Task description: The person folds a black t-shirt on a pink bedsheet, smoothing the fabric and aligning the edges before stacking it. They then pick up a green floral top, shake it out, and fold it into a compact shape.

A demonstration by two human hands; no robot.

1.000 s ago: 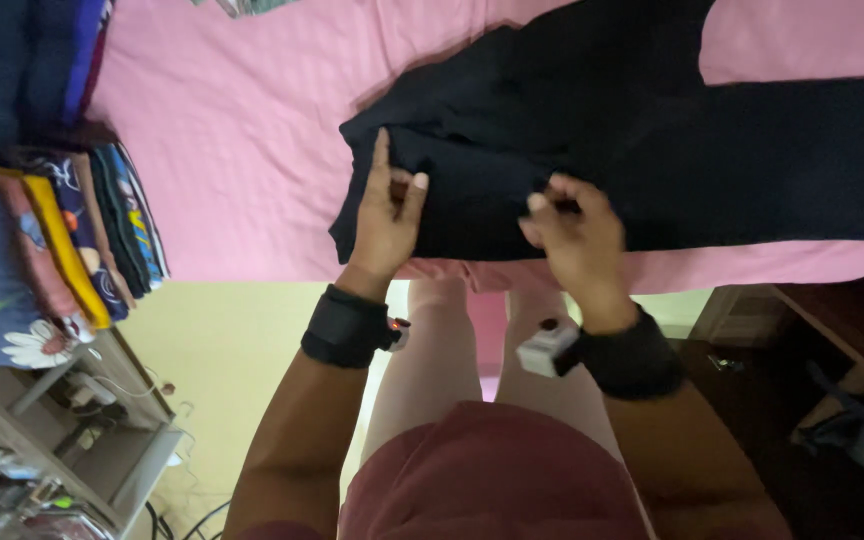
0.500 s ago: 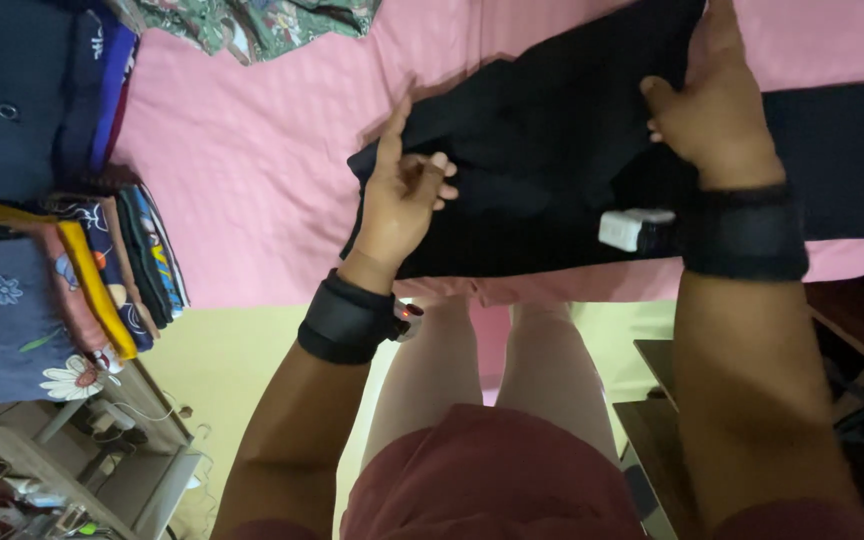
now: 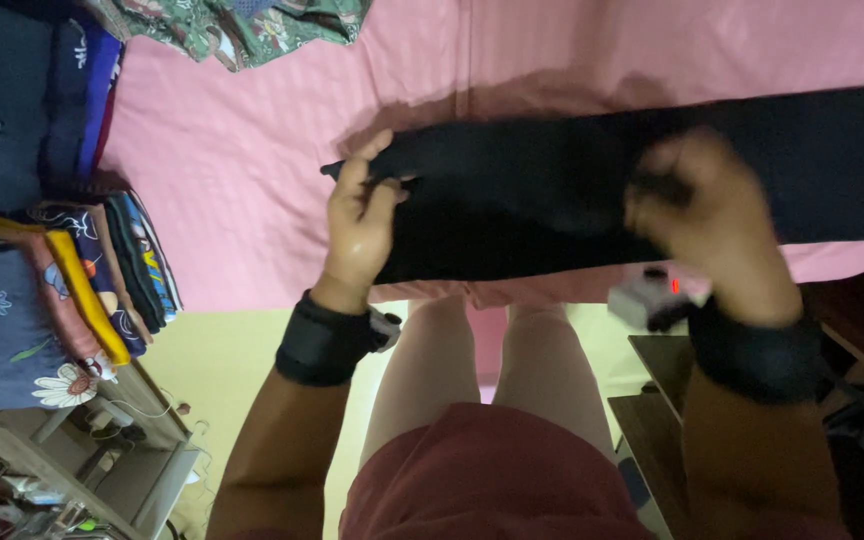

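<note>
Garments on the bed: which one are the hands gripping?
The long dark garment across the pink sheet; left hand and right hand pinch it. The stacked folded clothes lie untouched.

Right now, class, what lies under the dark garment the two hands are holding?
Under the dark garment lies the pink bedsheet, visible all around it. The left hand and right hand grip the cloth. Anything directly beneath the fabric is covered and cannot be seen.
</note>
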